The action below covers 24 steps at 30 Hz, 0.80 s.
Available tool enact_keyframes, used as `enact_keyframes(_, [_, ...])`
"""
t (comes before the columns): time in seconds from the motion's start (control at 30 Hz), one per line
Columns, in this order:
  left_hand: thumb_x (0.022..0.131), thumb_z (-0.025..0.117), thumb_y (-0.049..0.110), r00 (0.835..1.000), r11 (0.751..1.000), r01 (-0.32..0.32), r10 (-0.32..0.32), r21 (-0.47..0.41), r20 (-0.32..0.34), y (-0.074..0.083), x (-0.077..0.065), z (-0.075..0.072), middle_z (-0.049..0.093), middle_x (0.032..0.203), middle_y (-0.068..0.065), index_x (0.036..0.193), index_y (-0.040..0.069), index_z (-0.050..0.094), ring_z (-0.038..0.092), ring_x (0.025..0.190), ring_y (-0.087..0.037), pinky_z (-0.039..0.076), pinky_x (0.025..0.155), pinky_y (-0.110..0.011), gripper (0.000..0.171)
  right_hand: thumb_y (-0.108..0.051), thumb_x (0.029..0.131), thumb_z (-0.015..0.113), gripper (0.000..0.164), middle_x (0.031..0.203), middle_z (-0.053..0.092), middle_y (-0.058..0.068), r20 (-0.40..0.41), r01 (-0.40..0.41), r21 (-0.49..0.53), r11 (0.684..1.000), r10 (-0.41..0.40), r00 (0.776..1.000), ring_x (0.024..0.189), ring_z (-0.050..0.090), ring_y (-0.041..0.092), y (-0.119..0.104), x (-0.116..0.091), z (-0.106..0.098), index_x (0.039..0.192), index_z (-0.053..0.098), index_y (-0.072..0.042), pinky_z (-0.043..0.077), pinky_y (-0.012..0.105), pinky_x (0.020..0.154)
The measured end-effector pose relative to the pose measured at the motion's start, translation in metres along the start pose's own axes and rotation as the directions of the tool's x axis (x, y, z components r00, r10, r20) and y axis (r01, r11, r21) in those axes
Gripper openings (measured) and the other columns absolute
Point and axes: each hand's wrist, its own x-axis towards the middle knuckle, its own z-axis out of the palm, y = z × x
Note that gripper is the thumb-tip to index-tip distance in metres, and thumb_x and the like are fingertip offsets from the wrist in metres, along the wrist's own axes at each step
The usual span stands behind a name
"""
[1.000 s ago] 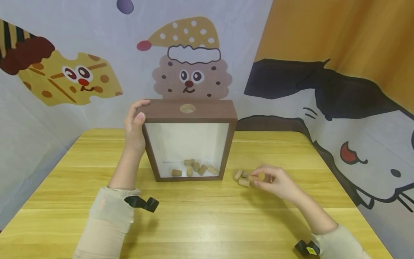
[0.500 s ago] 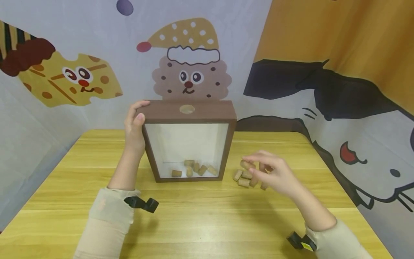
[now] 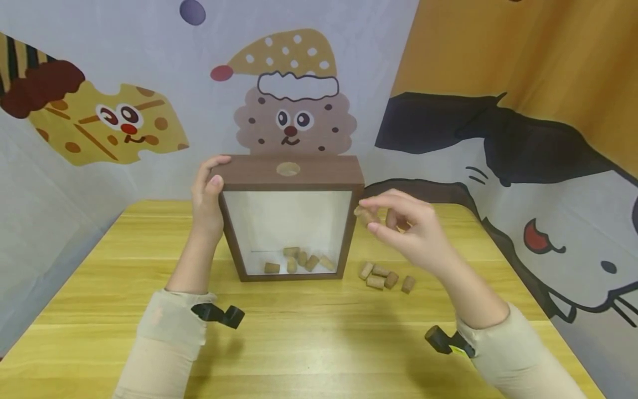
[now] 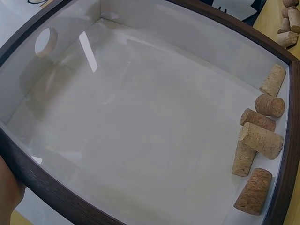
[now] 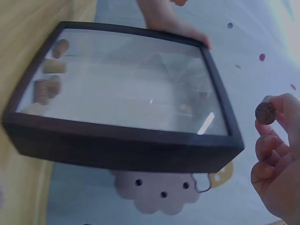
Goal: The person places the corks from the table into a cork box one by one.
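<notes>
A dark brown wooden shadow box [image 3: 319, 176] stands upright on the table, its front clear and its inside white. In its top is a round hole [image 3: 288, 169]. Several corks [image 4: 262, 139] lie along the bottom inside. My left hand [image 3: 206, 199] grips the box's upper left corner, fingers over the top and thumb at the front edge. Between thumb and fingertips my right hand [image 3: 416, 227] pinches a cork [image 3: 367, 215] beside the box's upper right side. The right wrist view shows the held cork [image 5: 266, 113] end-on, apart from the box.
Several loose corks [image 3: 375, 282] lie on the yellow wooden table [image 3: 299, 338], right of the box. Behind the table hangs a cloth backdrop [image 3: 389, 55] with cartoon figures. Each wrist wears a small black camera [image 3: 219, 315].
My right hand has lifted a cork off the loose group and moved up and left to the box's right side. The left hand and the box have stayed in place.
</notes>
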Motion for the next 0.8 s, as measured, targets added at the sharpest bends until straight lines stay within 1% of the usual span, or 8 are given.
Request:
enact_keyframes(0.17, [0.081,0.06,0.052,1.0,1.0,-0.004,0.004,-0.008,-0.006,-0.001,0.0,0.0,0.053,0.128,-0.007,0.117,0.015,0.064,0.033,0.128,-0.025,0.009,0.106,-0.041,0.052,0.013,0.076,0.07,0.037,0.089,0.063,0.0,-0.023,0.006,0.001,1.0,-0.006,1.0,0.053,0.039,0.01,-0.011,0.026,0.002,0.11,0.067,-0.001,0.028,0.025,0.047])
enact_keyframes(0.3, [0.081,0.06,0.053,1.0,1.0,0.0,0.0,-0.004,-0.009,0.0,-0.001,0.0,0.053,0.128,-0.007,0.117,0.015,0.064,0.034,0.127,-0.025,0.01,0.105,-0.04,0.052,0.008,0.079,0.071,0.035,0.095,0.064,0.0,-0.018,-0.037,-0.001,0.999,0.037,0.999,0.049,0.038,0.011,-0.017,0.045,0.005,0.112,0.067,-0.004,0.029,0.026,0.044])
enact_keyframes(0.4, [0.081,0.059,0.053,1.0,1.0,-0.003,0.003,0.007,-0.006,0.0,-0.001,0.0,0.053,0.128,-0.007,0.117,0.013,0.064,0.034,0.127,-0.025,0.011,0.105,-0.04,0.054,0.003,0.081,0.071,0.033,0.096,0.064,-0.002,-0.016,-0.06,-0.005,0.998,0.06,0.998,0.047,0.037,0.013,-0.02,0.057,0.009,0.113,0.067,-0.006,0.03,0.027,0.042])
enact_keyframes(0.6, [0.081,0.059,0.054,1.0,1.0,-0.007,0.007,0.01,-0.007,0.0,0.0,0.0,0.052,0.129,-0.008,0.118,0.012,0.063,0.033,0.129,-0.025,0.009,0.105,-0.041,0.056,-0.004,0.084,0.071,0.031,0.099,0.064,-0.003,-0.007,-0.078,0.004,0.997,0.078,0.997,0.047,0.037,0.016,-0.017,0.082,0.019,0.115,0.065,-0.008,0.032,0.028,0.044])
enact_keyframes(0.7, [0.081,0.06,0.054,1.0,1.0,0.001,-0.001,0.006,-0.008,0.001,0.0,0.0,0.052,0.129,-0.008,0.117,0.014,0.064,0.032,0.129,-0.025,0.008,0.106,-0.041,0.054,-0.006,0.085,0.071,0.031,0.099,0.065,-0.003,0.001,-0.114,0.011,0.993,0.114,0.993,0.048,0.037,0.018,-0.014,0.091,0.024,0.115,0.065,-0.009,0.032,0.029,0.046])
enact_keyframes(0.8, [0.081,0.06,0.053,1.0,1.0,0.01,-0.009,0.004,-0.006,0.001,0.0,0.0,0.052,0.129,-0.007,0.117,0.015,0.064,0.033,0.129,-0.024,0.009,0.105,-0.041,0.052,-0.01,0.085,0.072,0.03,0.098,0.065,-0.004,0.012,-0.146,0.003,0.989,0.146,0.989,0.051,0.039,0.019,-0.011,0.1,0.029,0.114,0.064,-0.01,0.034,0.029,0.049])
